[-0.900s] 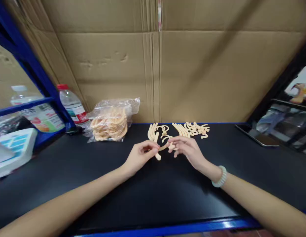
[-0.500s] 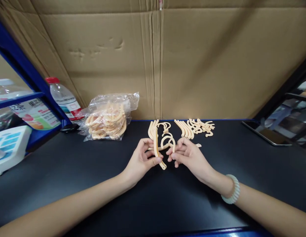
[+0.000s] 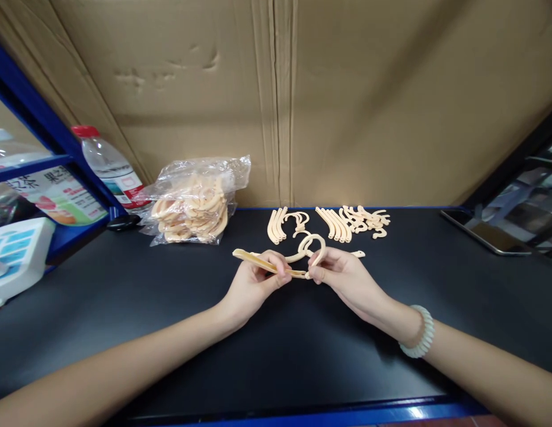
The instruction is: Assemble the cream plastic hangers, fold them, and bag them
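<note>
Pinching left fingers [image 3: 276, 281] partly hide a pale strip [image 3: 252, 259]

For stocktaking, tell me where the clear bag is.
In the head view, the bag is left of centre, on the black table, right of the red-capped bottle.

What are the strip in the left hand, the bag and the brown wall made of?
Strip: probably plastic, smooth and cream-coloured, no wood grain discernible. Bag: clear, glossy plastic film, crinkled with bright highlights. Wall: apparently matte cardboard, creased and dented.
</note>
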{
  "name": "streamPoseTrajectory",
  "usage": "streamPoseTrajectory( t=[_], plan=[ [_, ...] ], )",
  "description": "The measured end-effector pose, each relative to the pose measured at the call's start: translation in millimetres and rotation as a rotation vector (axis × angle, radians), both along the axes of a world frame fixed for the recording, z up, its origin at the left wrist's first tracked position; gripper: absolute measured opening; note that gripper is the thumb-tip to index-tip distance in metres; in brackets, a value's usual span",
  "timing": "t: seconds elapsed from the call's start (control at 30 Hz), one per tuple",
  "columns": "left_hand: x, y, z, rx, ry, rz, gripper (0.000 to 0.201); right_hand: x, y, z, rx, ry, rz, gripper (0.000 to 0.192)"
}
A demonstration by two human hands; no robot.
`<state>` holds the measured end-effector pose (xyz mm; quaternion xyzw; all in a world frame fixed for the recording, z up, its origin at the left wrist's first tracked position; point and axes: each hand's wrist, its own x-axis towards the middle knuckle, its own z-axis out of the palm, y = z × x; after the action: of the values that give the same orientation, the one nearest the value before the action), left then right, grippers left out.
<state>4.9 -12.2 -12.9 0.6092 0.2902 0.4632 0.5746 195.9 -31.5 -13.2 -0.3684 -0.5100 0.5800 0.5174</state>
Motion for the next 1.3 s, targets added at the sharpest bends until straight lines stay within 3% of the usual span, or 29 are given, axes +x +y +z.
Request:
streamPoseTrajectory(
  t=[0.3, 0.57, 0.77, 1.1, 1.3],
  plan=[
    [-1.2, 0.3, 1.7, 0.037, 0.088, 0.021, 0.020, 1.2, 1.0, 0.7, -0.090, -0.019, 0.028, 0.021],
    [-2.8, 0.4, 2.6, 0.191, 0.203, -0.015, 0.023, 2.3, 0.7, -1.1, -0.133, 0.012, 0.074, 0.023],
    [-3.0, 1.0, 1.3, 0.183, 0.191, -0.006, 0.023, 0.1, -0.9, 3.2, -0.128, -0.041, 0.108, 0.029],
    [-0.9, -2.7, 6.4, 0.225, 0.245, -0.024, 0.027, -3.5, -1.2, 0.0, -0.118, -0.069, 0.054, 0.036],
    [-0.7, -5.5, 7.8, 0.265, 0.287, -0.038, 0.025, -5.5, 0.1, -5.2, -0.072, -0.130, 0.008, 0.026]
  ],
)
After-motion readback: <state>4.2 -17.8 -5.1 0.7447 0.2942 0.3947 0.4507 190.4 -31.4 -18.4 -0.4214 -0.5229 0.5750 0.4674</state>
